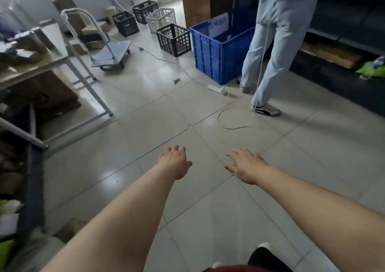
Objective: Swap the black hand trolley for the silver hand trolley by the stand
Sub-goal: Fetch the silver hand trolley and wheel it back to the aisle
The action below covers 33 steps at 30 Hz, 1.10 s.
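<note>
Reaching out low over the tiled floor (208, 198), both bare arms are stretched forward. The left hand (176, 162) is palm-down, its fingers (174, 149) loosely together and a little bent, holding nothing. The right hand (246, 165) hangs beside it at 3 o'clock, fingers (236, 154) lightly spread and thumb out, also holding nothing.

Further on, at 12 o'clock, a pale cable (235, 128) loops on the tiles near a white power strip (215, 88). At 1 o'clock another person (277, 32) in light blue work clothes stands with their back turned, just beside a blue crate (214, 55). Over at 9 o'clock, a surface (33, 67) on a white metal frame carries blurred goods.

And there's the silver hand trolley (110, 54), at 11 o'clock, well apart from both hands, handle upright, parked just beyond that surface's far leg. Farther back, toward 12 o'clock, stand three black crates (174, 39) and a white crate (160, 18).
</note>
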Each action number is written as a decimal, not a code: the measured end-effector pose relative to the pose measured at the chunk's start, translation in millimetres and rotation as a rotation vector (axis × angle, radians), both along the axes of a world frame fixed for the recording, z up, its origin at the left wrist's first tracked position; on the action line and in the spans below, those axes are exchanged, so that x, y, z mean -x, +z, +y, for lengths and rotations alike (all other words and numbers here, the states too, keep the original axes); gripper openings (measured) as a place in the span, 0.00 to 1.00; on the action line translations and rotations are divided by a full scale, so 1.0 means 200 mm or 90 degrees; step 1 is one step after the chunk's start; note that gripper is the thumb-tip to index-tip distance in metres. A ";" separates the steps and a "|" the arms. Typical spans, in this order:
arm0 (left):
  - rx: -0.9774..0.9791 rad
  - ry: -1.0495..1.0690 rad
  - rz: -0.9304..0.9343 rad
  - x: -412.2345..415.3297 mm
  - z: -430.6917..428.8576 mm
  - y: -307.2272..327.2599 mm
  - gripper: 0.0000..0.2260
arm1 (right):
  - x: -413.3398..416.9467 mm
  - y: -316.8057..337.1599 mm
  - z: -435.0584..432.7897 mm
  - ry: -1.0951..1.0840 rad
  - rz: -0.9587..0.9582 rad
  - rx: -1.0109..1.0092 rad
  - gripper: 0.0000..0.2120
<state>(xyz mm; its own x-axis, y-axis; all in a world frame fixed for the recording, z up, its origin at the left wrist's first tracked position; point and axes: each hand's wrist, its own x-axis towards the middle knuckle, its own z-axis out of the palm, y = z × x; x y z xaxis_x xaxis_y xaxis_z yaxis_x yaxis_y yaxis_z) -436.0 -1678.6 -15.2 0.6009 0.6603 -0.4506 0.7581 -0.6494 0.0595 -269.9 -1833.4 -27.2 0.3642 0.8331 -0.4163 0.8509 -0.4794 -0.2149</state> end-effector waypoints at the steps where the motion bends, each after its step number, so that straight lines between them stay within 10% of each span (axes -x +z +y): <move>1: -0.003 0.019 0.007 0.02 0.07 0.00 0.25 | 0.00 0.00 0.10 0.016 0.004 -0.003 0.26; 33: -0.035 0.248 0.004 -0.62 2.82 0.07 0.26 | -0.85 0.00 3.31 0.262 -0.029 0.002 0.25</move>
